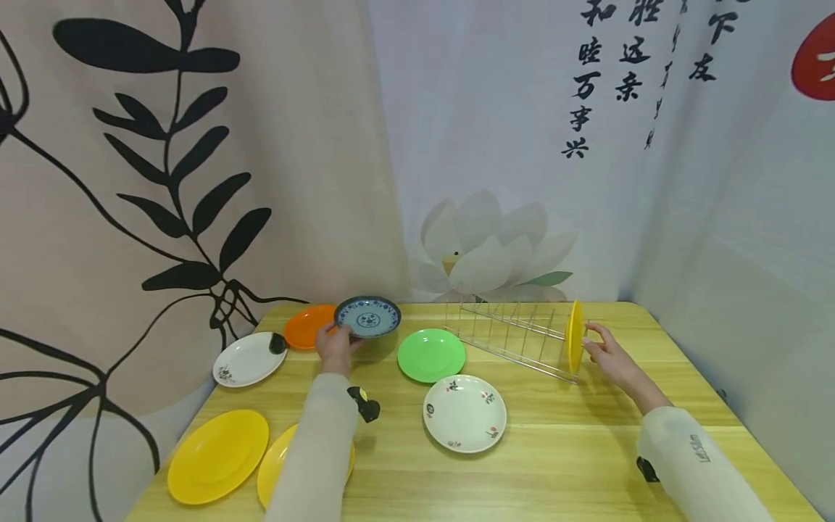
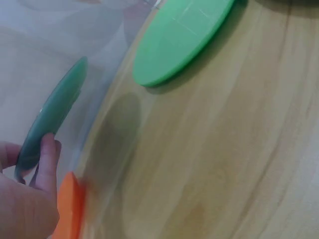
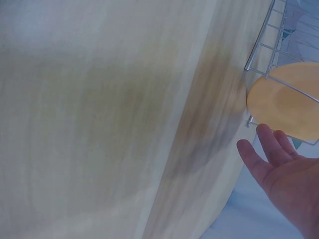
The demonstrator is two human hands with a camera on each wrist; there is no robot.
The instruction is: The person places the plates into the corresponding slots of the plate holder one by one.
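Note:
My left hand [image 1: 335, 348] pinches the near-left rim of a blue-and-white patterned plate [image 1: 368, 317], thumb on one side and fingers on the other. In the left wrist view this plate [image 2: 52, 114] is tilted, raised over the tabletop, its shadow falling on the wood. At the right end of a metal wire rack [image 1: 515, 341], a yellow plate [image 1: 574, 337] stands upright in a slot. My right hand [image 1: 611, 357] is beside that plate; in the right wrist view its fingers [image 3: 269, 144] are loosely extended near the rack's end wire, gripping nothing.
An orange plate [image 1: 309, 326] lies just left of my left hand. A green plate [image 1: 431, 355] and a white floral plate [image 1: 464, 413] lie mid-table. Further left are another white plate [image 1: 244, 360] and a yellow one [image 1: 218, 457]; my left sleeve partly covers a second yellow plate [image 1: 274, 464].

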